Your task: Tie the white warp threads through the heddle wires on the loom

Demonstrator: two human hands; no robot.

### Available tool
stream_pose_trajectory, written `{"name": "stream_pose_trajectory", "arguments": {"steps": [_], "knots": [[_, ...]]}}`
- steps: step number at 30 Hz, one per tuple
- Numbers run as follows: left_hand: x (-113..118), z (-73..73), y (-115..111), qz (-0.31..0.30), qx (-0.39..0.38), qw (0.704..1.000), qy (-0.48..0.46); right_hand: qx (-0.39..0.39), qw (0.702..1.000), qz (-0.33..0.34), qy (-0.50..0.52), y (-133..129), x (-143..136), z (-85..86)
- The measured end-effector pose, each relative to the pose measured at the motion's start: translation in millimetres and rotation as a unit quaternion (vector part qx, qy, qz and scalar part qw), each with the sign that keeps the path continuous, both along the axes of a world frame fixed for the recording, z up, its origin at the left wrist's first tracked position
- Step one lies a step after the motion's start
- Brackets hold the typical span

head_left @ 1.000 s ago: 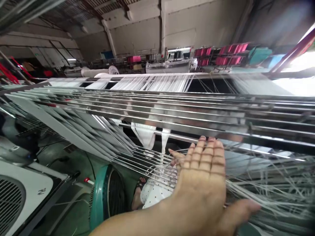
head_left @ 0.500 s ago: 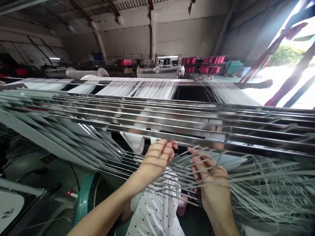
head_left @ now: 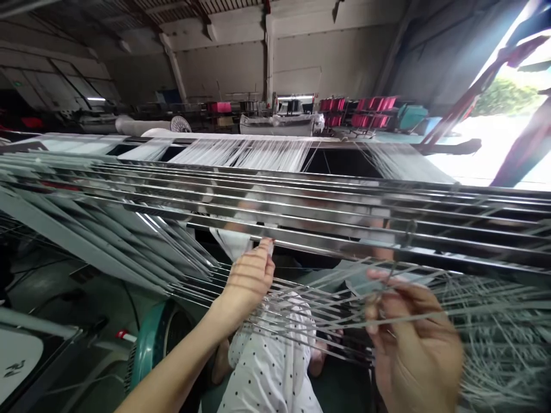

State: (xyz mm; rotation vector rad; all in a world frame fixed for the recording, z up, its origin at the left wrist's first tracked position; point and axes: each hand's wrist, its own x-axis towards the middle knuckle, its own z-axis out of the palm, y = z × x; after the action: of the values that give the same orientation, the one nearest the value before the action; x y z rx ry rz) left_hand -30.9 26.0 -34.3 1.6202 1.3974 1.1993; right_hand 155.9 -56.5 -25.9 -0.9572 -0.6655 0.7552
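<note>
Hands in view: two, one left hand (head_left: pixel 247 278) and one right hand (head_left: pixel 415 338), both among the threads.

Long steel rails (head_left: pixel 301 215) crossing the frame: several, stacked close; an exact count cannot be made because of glare.

White threads (head_left: pixel 245 154) in the far sheet: too many and too fine to count. Loose threads (head_left: pixel 495 321) at the right: likewise uncountable.

Green fans on the floor: one (head_left: pixel 148 353). White round fans at the back: one (head_left: pixel 181 124).

Pink spool groups (head_left: pixel 357 112) on the far rack: roughly four clusters, blurred. Dotted white garment (head_left: pixel 271 373): one. White machine housing (head_left: pixel 17 358) at lower left: one.
</note>
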Motion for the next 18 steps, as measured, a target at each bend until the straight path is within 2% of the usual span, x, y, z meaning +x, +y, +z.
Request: {"name": "stream_pose_trajectory", "arguments": {"steps": [3,5,8,10,12,14,16,18], "knots": [[7,16.6,-5,-0.052,-0.003,0.999,-0.011,-0.041,0.998,0.056,-0.007,6,-2,-6.5],[17,32.4,-19,-0.151,0.024,0.988,0.01,-0.062,0.996,0.058,-0.009,13,-3,-11.1],[29,51.8,-45,-0.333,0.102,0.932,0.096,-0.024,0.995,0.094,-0.029,21,-6,-12.3],[29,56.7,-56,-0.372,0.13,0.907,0.147,-0.007,0.993,0.116,-0.028,24,-7,-10.9],[22,52.8,-53,-0.354,0.103,0.915,0.161,-0.036,0.994,0.108,-0.002,21,-6,-9.5],[12,40.9,-37,-0.292,0.039,0.947,0.127,-0.077,0.993,0.089,0.019,14,-4,-8.0],[4,25.9,-13,-0.201,-0.035,0.976,0.07,-0.053,0.998,0.042,0.018,5,-1,-5.4],[3,14.7,8,-0.151,-0.085,0.985,0.024,0.011,1.0,-0.012,0.003,-3,0,-2.6]]}}
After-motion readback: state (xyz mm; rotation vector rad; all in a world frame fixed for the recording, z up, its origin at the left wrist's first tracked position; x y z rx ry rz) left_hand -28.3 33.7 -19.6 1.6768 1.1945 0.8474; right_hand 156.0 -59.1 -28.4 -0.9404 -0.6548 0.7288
